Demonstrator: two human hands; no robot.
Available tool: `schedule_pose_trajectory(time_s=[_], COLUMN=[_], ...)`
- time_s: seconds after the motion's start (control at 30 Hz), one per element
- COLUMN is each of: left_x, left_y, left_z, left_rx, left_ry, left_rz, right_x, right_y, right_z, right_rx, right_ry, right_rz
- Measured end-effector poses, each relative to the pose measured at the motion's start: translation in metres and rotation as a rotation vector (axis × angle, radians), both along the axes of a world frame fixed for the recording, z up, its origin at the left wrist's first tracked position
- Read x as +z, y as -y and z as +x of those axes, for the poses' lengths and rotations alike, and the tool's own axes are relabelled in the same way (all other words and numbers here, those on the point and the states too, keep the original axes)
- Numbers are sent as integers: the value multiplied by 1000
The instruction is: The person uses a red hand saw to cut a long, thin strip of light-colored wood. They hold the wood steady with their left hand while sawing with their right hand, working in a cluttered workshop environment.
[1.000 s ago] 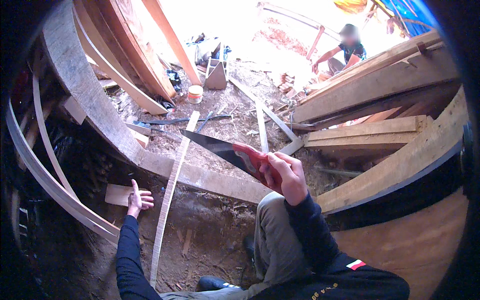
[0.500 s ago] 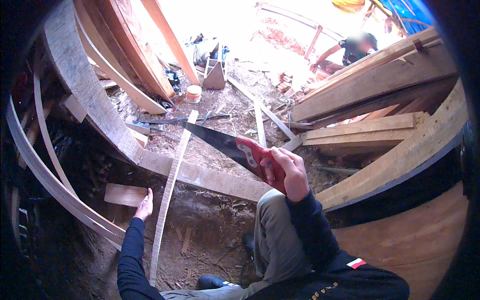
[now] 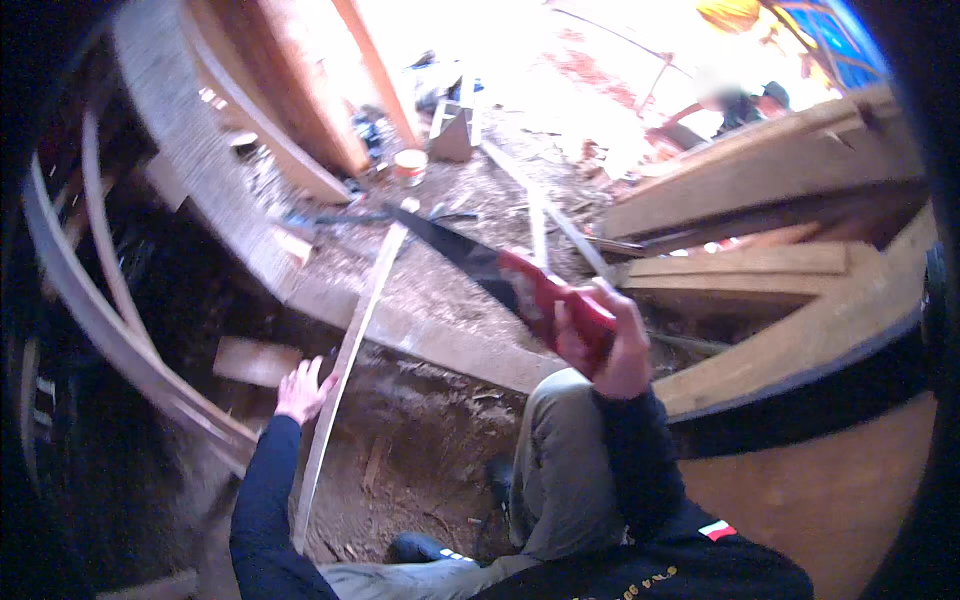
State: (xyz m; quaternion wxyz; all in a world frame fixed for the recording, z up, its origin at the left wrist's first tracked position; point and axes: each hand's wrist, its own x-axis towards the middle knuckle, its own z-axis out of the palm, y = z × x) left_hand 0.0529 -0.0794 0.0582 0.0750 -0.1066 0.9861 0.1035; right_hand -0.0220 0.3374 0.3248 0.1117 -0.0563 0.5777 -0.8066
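Step in hand, by look: readying cut on thin wooden strip [image 3: 345,355]. Right hand [image 3: 608,345] clenched round red handle of handsaw [image 3: 500,280], blade raised above strip. Left hand [image 3: 300,390] fingers spread, touching strip beside small board [image 3: 255,360]. Next calls for steady strip, blade lowered square across.

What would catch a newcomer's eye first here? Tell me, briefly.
The handsaw with its red handle, gripped in the right hand at the middle of the picture, its dark blade pointing up and left. Lower left, the left hand rests beside a long thin wooden strip lying over the dirt. Heavy curved timbers ring the scene.
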Motion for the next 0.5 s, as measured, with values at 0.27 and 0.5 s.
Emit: schedule_pose_trajectory(time_s=[0.27,0.5], left_x=[10,-26], left_y=[-6,-12], left_z=[-14,-35], left_rx=[44,238], left_ry=[21,-148], left_rz=[46,125], right_x=[-4,-104], right_y=[-19,27], right_z=[-36,-29], right_rx=[350,500], right_ry=[-118,20], right_rz=[-20,237])
